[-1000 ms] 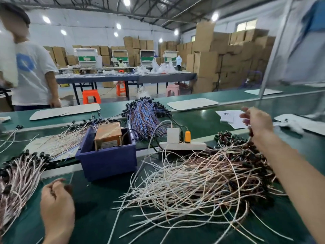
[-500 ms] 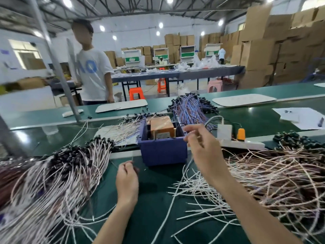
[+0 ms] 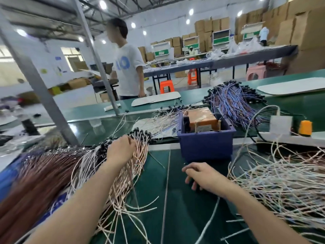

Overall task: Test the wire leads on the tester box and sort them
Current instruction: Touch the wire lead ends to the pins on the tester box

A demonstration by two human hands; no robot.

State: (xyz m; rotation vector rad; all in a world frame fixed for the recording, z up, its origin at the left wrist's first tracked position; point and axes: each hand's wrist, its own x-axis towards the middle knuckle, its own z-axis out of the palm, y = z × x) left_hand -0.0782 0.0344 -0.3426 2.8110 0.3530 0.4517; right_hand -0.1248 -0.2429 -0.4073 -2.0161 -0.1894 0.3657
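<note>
The orange tester box (image 3: 202,118) sits in a blue bin (image 3: 205,147) at the middle of the green table (image 3: 175,199). My left hand (image 3: 121,149) lies on the sorted pile of pink and white wire leads (image 3: 84,168) left of the bin, with its fingers curled around leads near their black connector ends. In front of the bin, my right hand (image 3: 202,176) rests palm down on the table with fingers spread and nothing in it. A big loose heap of wire leads (image 3: 281,184) lies just to its right.
A bundle of blue and purple leads (image 3: 233,103) lies behind the bin. A white power strip (image 3: 290,137) with an orange plug (image 3: 305,127) sits at the right. A slanted metal post (image 3: 44,95) rises at the left. A person in a white shirt (image 3: 129,71) stands across the table.
My left hand has moved from the table up and left onto the sorted pile. My right hand has dropped from the tester box to the table. The view has swung left.
</note>
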